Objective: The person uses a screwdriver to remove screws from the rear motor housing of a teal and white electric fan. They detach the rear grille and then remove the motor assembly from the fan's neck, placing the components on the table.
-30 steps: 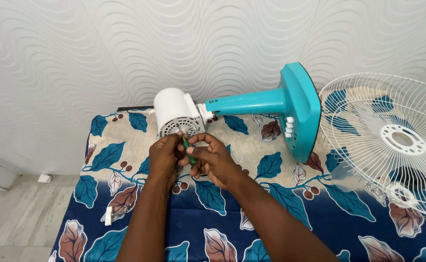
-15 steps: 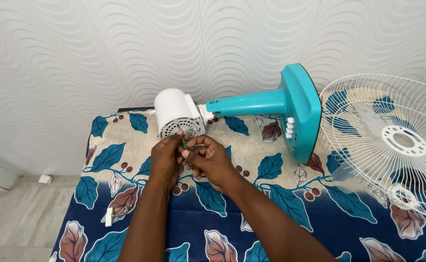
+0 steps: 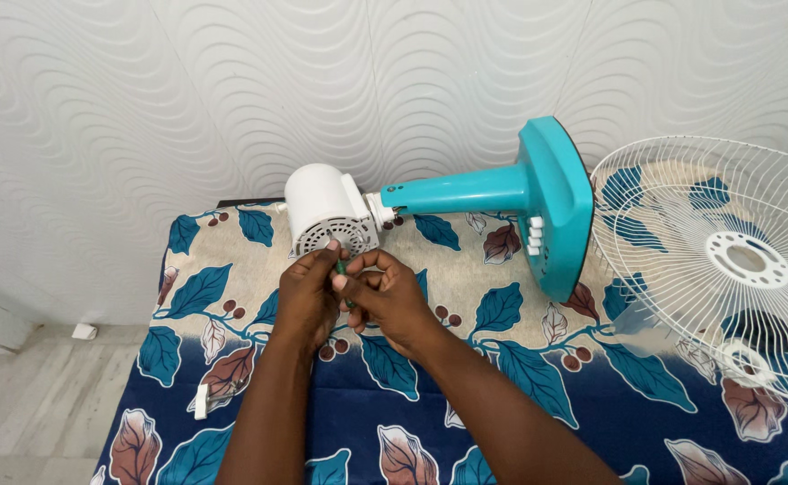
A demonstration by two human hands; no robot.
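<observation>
A fan lies on its side on the leaf-patterned cloth: a white motor housing (image 3: 324,208) at the left, a teal stand (image 3: 466,190) and a teal base (image 3: 557,203) at the right. My right hand (image 3: 389,298) grips a green-handled screwdriver (image 3: 342,268) whose tip points at the vented face of the motor housing. My left hand (image 3: 308,293) is curled beside it, its fingertips touching the screwdriver shaft and the lower edge of the housing. Most of the screwdriver is hidden inside my hands.
A white wire fan guard (image 3: 726,260) lies at the right on the cloth (image 3: 502,395). A small white plastic piece (image 3: 201,401) sits near the cloth's left edge. A textured white wall stands behind; floor shows at the lower left.
My hands have closed in slightly around the screwdriver, hiding more of its green handle. The fan has not moved.
</observation>
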